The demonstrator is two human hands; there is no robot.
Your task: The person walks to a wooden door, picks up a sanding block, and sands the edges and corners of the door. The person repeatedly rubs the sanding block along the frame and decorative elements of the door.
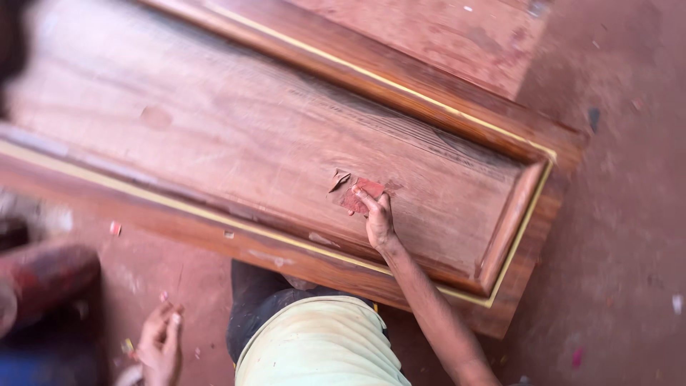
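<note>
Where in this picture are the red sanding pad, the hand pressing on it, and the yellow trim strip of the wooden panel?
red sanding pad (362, 193), head view, its bare upper part.
right hand (379, 221), head view, back of the hand.
yellow trim strip (357, 69), head view, upper edge run.

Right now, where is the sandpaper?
In the head view, the reddish sandpaper lies under the fingertips of the right hand, pressed on the sunken wooden panel toward its right end, beside a small torn scrap.
</note>
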